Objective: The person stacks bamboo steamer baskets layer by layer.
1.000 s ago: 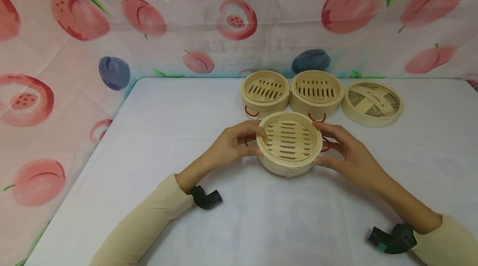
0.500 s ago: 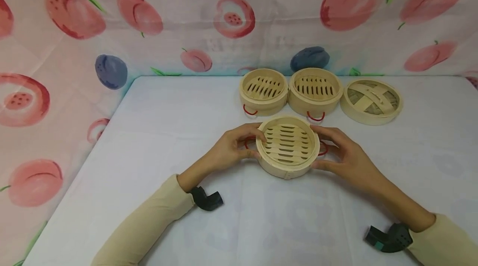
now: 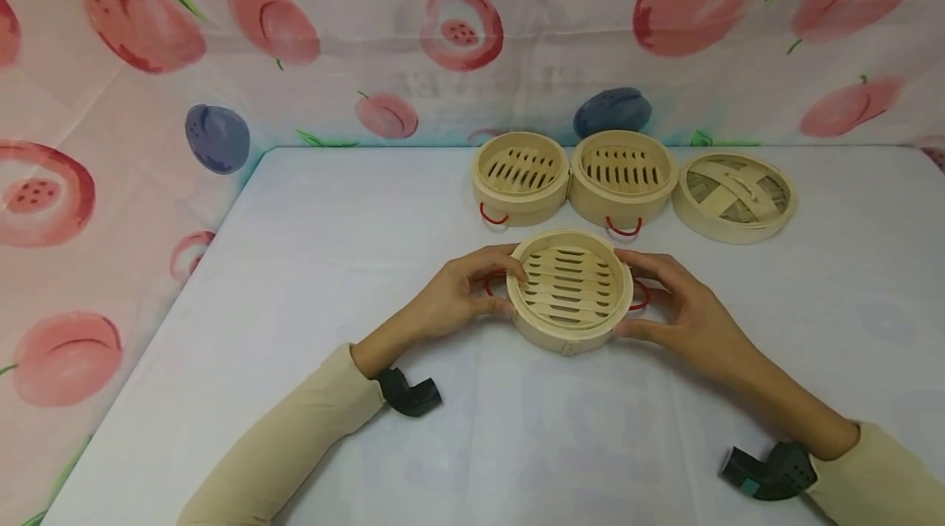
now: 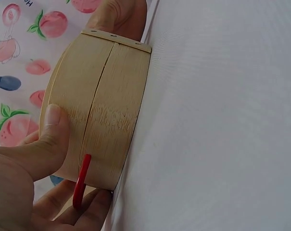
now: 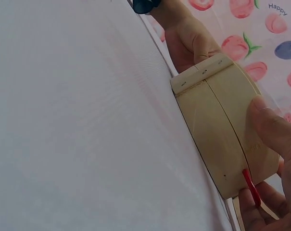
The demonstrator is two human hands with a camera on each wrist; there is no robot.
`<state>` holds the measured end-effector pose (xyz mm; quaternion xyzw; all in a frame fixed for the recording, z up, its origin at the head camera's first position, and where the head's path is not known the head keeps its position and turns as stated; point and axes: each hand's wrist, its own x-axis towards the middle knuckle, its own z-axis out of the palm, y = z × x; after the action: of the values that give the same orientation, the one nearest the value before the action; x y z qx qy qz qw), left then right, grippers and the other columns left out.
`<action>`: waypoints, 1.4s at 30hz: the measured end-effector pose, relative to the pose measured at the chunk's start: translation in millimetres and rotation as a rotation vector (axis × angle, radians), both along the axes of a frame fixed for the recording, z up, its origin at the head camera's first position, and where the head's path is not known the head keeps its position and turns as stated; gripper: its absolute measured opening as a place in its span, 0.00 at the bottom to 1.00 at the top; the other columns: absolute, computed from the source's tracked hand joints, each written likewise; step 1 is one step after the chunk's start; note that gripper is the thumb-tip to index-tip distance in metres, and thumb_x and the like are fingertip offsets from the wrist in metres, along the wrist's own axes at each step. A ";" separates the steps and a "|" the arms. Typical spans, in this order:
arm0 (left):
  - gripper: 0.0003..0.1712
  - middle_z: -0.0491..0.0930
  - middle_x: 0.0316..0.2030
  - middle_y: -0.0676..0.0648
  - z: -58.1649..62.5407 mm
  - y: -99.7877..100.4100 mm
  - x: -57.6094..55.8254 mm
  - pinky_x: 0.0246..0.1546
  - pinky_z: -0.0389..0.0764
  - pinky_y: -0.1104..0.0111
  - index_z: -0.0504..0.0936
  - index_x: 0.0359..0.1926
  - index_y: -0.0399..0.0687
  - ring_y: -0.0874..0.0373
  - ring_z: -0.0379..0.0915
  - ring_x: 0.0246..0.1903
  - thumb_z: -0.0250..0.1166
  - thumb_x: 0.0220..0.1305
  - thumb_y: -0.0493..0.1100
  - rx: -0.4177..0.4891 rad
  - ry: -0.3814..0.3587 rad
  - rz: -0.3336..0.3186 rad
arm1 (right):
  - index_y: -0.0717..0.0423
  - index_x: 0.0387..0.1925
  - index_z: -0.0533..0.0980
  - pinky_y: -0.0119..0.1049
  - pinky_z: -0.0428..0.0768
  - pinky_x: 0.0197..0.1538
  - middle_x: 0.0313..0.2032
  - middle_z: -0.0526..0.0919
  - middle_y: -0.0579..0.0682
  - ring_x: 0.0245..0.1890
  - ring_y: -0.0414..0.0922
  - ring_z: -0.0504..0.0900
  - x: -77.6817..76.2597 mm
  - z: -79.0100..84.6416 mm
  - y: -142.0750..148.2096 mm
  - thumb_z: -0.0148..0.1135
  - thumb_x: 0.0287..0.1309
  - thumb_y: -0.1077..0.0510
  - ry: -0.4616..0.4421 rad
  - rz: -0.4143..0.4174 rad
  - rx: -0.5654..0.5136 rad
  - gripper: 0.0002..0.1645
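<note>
A round bamboo steamer basket [image 3: 568,288] with a slatted floor and red side handles stands on the white table in the head view. My left hand [image 3: 465,288] grips its left side, with a fingertip over the rim and the thumb [image 4: 54,130] on the outer wall. On the opposite side, my right hand [image 3: 682,308] holds the wall between thumb [image 5: 270,120] and fingers. Both wrist views show the basket's side wall [image 4: 104,96] with its seam, and its base against the tabletop. Some fingertips behind the basket are hidden.
Two more steamer baskets, a left one [image 3: 520,210] and a right one [image 3: 623,199], stand side by side at the table's back. To their right lies a woven bamboo lid [image 3: 734,198]. A fruit-print cloth [image 3: 340,25] hangs behind the white table [image 3: 354,206].
Over the first half second both hands brought the held steamer basket slightly toward me, away from the two back baskets. Since then it has stayed put, apart from a small shift of the head view.
</note>
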<state>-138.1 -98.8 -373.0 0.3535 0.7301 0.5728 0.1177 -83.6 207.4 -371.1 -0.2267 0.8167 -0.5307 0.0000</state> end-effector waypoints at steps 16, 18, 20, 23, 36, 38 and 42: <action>0.23 0.68 0.60 0.41 0.9 0.0 -2.0 0.61 0.67 0.62 0.77 0.49 0.38 0.55 0.61 0.64 0.71 0.50 0.27 0.037 -0.016 -0.045 | 0.48 0.68 0.62 0.24 0.69 0.58 0.60 0.68 0.46 0.57 0.42 0.69 -2.2 -1.9 1.9 0.77 0.39 0.67 -0.011 -0.023 0.022 0.53; 0.24 0.69 0.59 0.40 1.1 0.2 -2.6 0.61 0.67 0.61 0.77 0.50 0.37 0.54 0.61 0.64 0.71 0.50 0.27 0.042 -0.020 -0.044 | 0.48 0.68 0.63 0.24 0.69 0.58 0.60 0.68 0.46 0.57 0.42 0.69 -2.7 -2.2 2.0 0.77 0.39 0.67 -0.014 -0.023 0.018 0.53; 0.25 0.70 0.58 0.39 1.1 0.2 -3.4 0.62 0.67 0.61 0.76 0.50 0.36 0.54 0.62 0.63 0.71 0.49 0.26 0.044 -0.022 -0.042 | 0.48 0.68 0.62 0.24 0.69 0.58 0.60 0.68 0.46 0.57 0.42 0.69 -2.9 -2.3 1.9 0.77 0.40 0.67 -0.014 -0.020 0.015 0.53; 0.28 0.71 0.57 0.40 2.5 -0.7 -4.7 0.61 0.67 0.60 0.76 0.52 0.36 0.55 0.64 0.62 0.71 0.48 0.25 0.047 -0.040 -0.038 | 0.48 0.68 0.62 0.24 0.69 0.58 0.61 0.67 0.47 0.57 0.43 0.69 -3.4 -2.3 1.9 0.77 0.41 0.68 -0.012 -0.006 -0.001 0.53; 0.21 0.74 0.55 0.50 22.5 -12.5 -11.4 0.51 0.77 0.63 0.77 0.53 0.45 0.50 0.74 0.54 0.66 0.59 0.31 -0.112 -0.101 0.189 | 0.52 0.69 0.61 0.27 0.69 0.58 0.61 0.68 0.51 0.56 0.46 0.69 -6.7 -3.7 1.3 0.75 0.41 0.71 0.004 0.048 -0.065 0.53; 0.20 0.74 0.56 0.48 26.2 -13.4 -14.7 0.50 0.78 0.63 0.77 0.54 0.43 0.47 0.74 0.54 0.66 0.60 0.30 -0.099 -0.097 0.216 | 0.52 0.69 0.61 0.27 0.69 0.58 0.61 0.68 0.52 0.56 0.46 0.69 -7.2 -4.4 1.3 0.75 0.41 0.72 0.006 0.051 -0.071 0.53; 0.22 0.74 0.55 0.42 33.7 -12.6 -24.6 0.50 0.78 0.63 0.75 0.55 0.39 0.43 0.74 0.53 0.66 0.59 0.30 -0.054 -0.057 0.284 | 0.53 0.69 0.61 0.27 0.69 0.58 0.60 0.68 0.52 0.56 0.47 0.69 -7.4 -5.6 1.4 0.74 0.41 0.72 0.003 0.048 -0.085 0.53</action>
<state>-162.6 -111.5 -339.3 0.2272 0.7843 0.5735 0.0656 -91.0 208.8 -376.7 -0.2469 0.7878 -0.5643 0.0019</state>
